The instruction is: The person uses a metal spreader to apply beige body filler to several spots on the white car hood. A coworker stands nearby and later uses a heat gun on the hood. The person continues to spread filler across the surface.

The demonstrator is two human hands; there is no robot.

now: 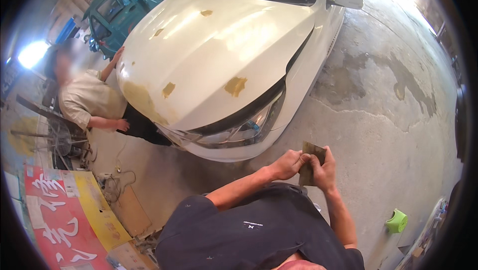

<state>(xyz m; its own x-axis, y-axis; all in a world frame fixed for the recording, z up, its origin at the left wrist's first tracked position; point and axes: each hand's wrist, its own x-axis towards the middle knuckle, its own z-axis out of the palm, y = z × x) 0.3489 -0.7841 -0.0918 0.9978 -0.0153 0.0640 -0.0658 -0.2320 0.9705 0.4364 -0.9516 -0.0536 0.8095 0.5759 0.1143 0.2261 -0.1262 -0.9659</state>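
Note:
Both my hands meet in front of my chest on a thin, stiff-looking brown sheet [313,149] that resembles sandpaper. My left hand [288,164] pinches its left edge, thumb toward the middle. On the other side my right hand [326,170] grips it with the thumb across its face and the fingers behind, partly hidden. The two thumbs nearly touch. Beyond my hands stands a white car, its hood [199,66] marked with several tan filler patches [235,87]. The headlight [244,131] lies closest to my hands, and neither hand touches the car.
A person [94,93] stands at the car's front left, one hand on the hood. Behind is a teal cargo vehicle [112,13]. A red and yellow sign board [59,215] lies at lower left. On the concrete floor [368,145] at right sits a green stool [397,221].

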